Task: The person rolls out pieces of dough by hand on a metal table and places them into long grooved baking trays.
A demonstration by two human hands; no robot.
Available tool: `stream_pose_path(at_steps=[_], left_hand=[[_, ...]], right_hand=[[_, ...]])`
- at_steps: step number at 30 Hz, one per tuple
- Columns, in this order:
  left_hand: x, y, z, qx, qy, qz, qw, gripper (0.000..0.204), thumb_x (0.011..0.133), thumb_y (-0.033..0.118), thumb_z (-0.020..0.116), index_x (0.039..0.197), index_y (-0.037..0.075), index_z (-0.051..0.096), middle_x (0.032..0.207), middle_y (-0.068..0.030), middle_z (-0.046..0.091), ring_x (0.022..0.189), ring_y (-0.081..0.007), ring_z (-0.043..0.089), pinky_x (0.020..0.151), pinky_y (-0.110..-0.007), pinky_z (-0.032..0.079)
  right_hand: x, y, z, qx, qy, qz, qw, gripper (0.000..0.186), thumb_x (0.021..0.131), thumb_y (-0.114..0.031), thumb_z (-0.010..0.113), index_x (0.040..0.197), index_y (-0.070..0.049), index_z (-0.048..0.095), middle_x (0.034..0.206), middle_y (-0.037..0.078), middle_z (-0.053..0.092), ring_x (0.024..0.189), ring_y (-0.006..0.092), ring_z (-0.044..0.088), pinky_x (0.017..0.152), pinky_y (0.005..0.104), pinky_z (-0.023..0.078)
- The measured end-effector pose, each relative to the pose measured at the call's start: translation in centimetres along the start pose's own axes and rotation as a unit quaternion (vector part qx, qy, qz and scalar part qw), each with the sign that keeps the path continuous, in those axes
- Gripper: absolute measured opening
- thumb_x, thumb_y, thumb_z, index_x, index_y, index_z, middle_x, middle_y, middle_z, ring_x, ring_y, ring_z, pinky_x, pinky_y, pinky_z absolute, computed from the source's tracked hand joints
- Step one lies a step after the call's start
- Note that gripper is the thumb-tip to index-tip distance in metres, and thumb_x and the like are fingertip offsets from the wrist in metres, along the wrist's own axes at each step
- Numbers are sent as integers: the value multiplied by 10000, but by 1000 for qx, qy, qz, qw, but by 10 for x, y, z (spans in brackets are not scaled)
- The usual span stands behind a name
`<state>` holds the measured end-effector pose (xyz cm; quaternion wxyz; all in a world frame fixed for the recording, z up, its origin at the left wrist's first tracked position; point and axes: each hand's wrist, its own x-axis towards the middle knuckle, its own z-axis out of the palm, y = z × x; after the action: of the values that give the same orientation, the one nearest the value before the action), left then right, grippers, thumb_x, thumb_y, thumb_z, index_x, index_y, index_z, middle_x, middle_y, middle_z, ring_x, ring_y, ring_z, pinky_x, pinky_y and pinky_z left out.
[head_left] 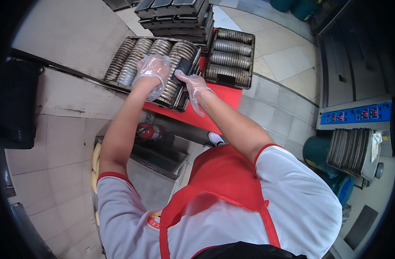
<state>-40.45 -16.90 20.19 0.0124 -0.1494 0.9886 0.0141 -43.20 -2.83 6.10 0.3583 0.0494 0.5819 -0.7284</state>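
Both gloved hands work over the tray of ribbed round moulds (154, 64) on the red table (225, 97).

Left hand (152, 71) rests curled on one row; right hand (193, 84) pinches a dark tool (183, 69) — probably the moulds are being emptied, so next needs careful aim.

Thin, clear, crinkled plastic gloves cover the left hand (152, 71) and the right hand (193, 86), with a faint gloss. Under both hands sits a dark metal tray (120, 82), dull and stained, filled with rows of ribbed metal moulds (132, 60) that shine greyish. Pinched at the right fingertips is a small matt black piece (183, 67). Beyond the grip stand more blackened metal pans (176, 13). Below it lies a smooth red surface (225, 97). The apron (223, 181) looks like matt red cloth.
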Motion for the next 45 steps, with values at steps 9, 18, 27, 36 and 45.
stream_pose_path(at_steps=[9, 18, 27, 36, 45], left_hand=[[-111, 102, -12, -581, 120, 188, 783, 335, 1014, 103, 689, 1324, -21, 714, 1254, -198, 759, 1203, -279, 713, 1045, -370, 534], [87, 171, 231, -229, -43, -183, 955, 669, 1073, 486, 498, 1423, -75, 599, 1282, -339, 684, 1210, -470, 672, 1062, -510, 519], [213, 175, 308, -162, -118, -237, 951, 769, 1026, 616, 504, 1360, -68, 616, 1278, -301, 703, 1265, -434, 643, 1093, -504, 484], [219, 151, 330, -450, -221, -291, 815, 919, 859, 655, 776, 1437, -42, 618, 1474, -270, 620, 1409, -391, 572, 1158, -461, 446], [58, 267, 204, -734, -255, -176, 604, 843, 794, 225, 931, 1505, -30, 556, 1410, -170, 674, 1339, -254, 606, 1199, -392, 393]], right_hand=[[-81, 19, -212, -138, 47, -35, 989, 526, 952, -512, 745, 1236, -71, 710, 1106, 75, 746, 924, 164, 702, 834, 335, 512], [119, 9, -413, -333, 276, -37, 901, 730, 939, -621, 718, 1274, 28, 723, 1263, 188, 753, 1127, 332, 706, 1033, 439, 515], [211, -19, -401, -376, 133, 105, 911, 1023, 794, -787, 744, 1357, 65, 674, 1340, 298, 697, 1293, 430, 651, 1110, 435, 478], [203, -17, -444, -295, 80, 134, 943, 1006, 810, -710, 799, 1377, 104, 633, 1361, 279, 682, 1318, 350, 624, 1118, 429, 445], [43, -62, -555, -172, 27, 52, 983, 739, 940, -360, 821, 1457, 105, 569, 1368, 173, 673, 1308, 264, 605, 1137, 388, 430]])
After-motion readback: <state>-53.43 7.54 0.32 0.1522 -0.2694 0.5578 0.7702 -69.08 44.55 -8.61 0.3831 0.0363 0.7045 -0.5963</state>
